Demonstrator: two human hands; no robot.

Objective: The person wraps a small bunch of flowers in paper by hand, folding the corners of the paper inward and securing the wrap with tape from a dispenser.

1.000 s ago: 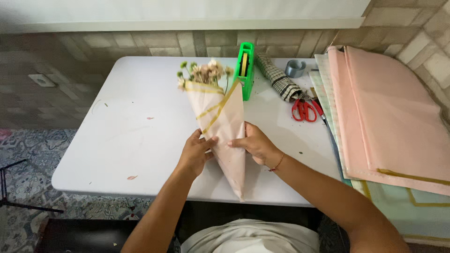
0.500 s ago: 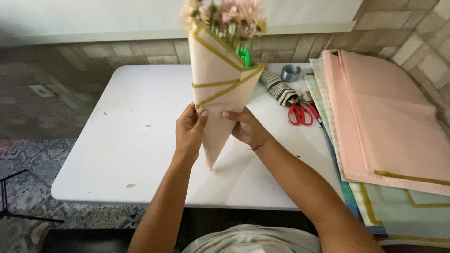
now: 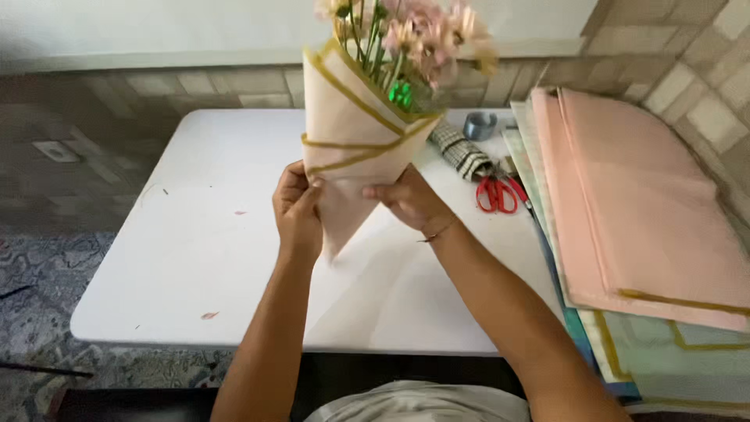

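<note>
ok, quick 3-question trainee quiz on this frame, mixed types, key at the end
1. True or false: the bouquet lies flat on the white table.
2. Which thing lies nearest the red-handled scissors? A) the checked roll B) a glass vase C) a pencil
3. Fill in: the stack of wrapping sheets at the table's right has a ____ sheet on top.

Key:
1. False: the left hand and right hand hold its paper cone upright above the table.
2. A
3. pink
</note>
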